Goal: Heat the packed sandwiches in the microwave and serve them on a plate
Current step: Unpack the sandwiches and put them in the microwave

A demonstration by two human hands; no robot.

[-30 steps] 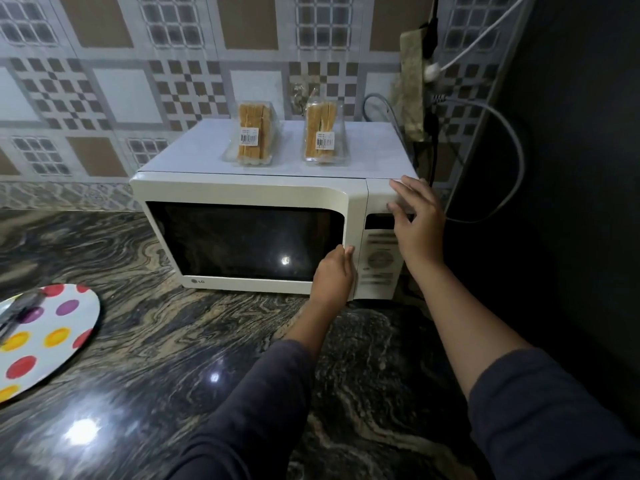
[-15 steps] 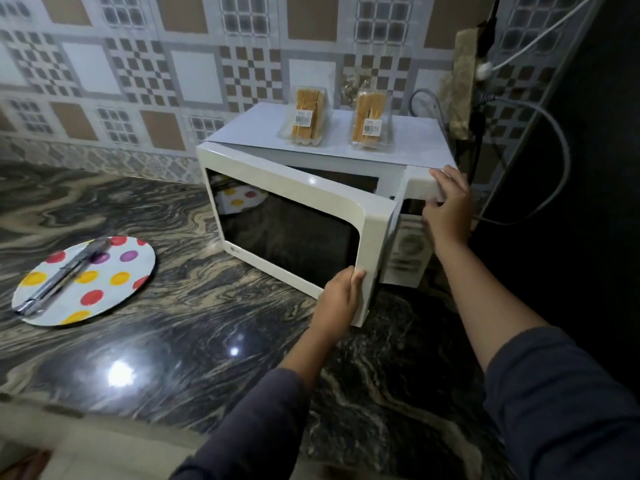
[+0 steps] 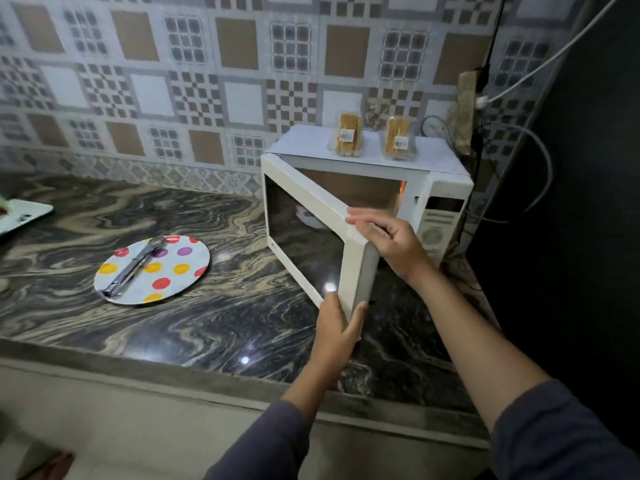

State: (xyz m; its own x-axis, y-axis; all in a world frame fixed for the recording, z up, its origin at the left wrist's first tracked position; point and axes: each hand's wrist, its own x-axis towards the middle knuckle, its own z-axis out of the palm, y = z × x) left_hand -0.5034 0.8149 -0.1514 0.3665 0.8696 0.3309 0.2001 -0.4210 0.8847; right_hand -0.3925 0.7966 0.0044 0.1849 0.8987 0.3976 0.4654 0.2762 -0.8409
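Door [image 3: 358, 268] is open, left hand [image 3: 337, 327] clamped on its lower corner, right hand [image 3: 391, 237] curled over its top edge, yet both sandwiches [image 3: 347, 135] sit atop the microwave [image 3: 440, 188] at the bench's [image 3: 242, 323] back right corner (nothing heated yet), and the plate [image 3: 180, 285] waits mid-bench.

No legible text: sandwich pack labels [image 3: 345, 135], microwave panel [image 3: 437, 230] blurred.

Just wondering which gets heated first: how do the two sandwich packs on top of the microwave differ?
The left sandwich pack stands near the middle of the microwave top; the right sandwich pack stands nearer the control panel end. The left pack's label sits toward its left side, the right pack's toward its right. Both are clear, upright packs.
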